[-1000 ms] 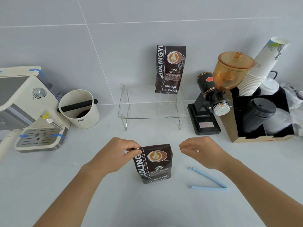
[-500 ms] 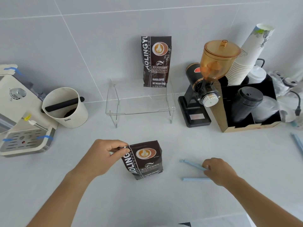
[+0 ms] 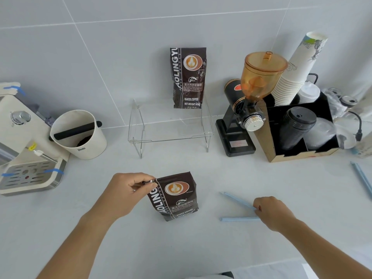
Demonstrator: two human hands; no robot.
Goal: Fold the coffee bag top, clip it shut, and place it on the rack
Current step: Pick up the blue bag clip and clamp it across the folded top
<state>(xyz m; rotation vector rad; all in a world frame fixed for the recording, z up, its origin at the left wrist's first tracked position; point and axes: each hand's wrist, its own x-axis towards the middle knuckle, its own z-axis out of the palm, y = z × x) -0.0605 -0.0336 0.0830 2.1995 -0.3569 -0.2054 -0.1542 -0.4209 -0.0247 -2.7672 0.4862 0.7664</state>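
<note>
A dark brown coffee bag (image 3: 175, 198) stands upright on the white counter, its top folded down. My left hand (image 3: 128, 190) pinches the folded top at the bag's left corner. To the right lies a light blue bag clip (image 3: 236, 208), spread open in a V. My right hand (image 3: 270, 211) rests on the clip's hinged end, fingers closed around it. The clear acrylic rack (image 3: 171, 129) stands against the wall behind. A second, taller coffee bag (image 3: 188, 77) stands on the rack's back right.
An espresso machine (image 3: 22, 141) and a white knock box (image 3: 79, 133) stand at the left. A black grinder (image 3: 245, 109) with an amber hopper and a box with cups and lids (image 3: 302, 121) stand at the right. Another blue clip (image 3: 362, 178) lies at the far right.
My right hand left the bag's top, moved right and down to the blue clip and closed on its hinged end. My left hand kept holding the folded top.
</note>
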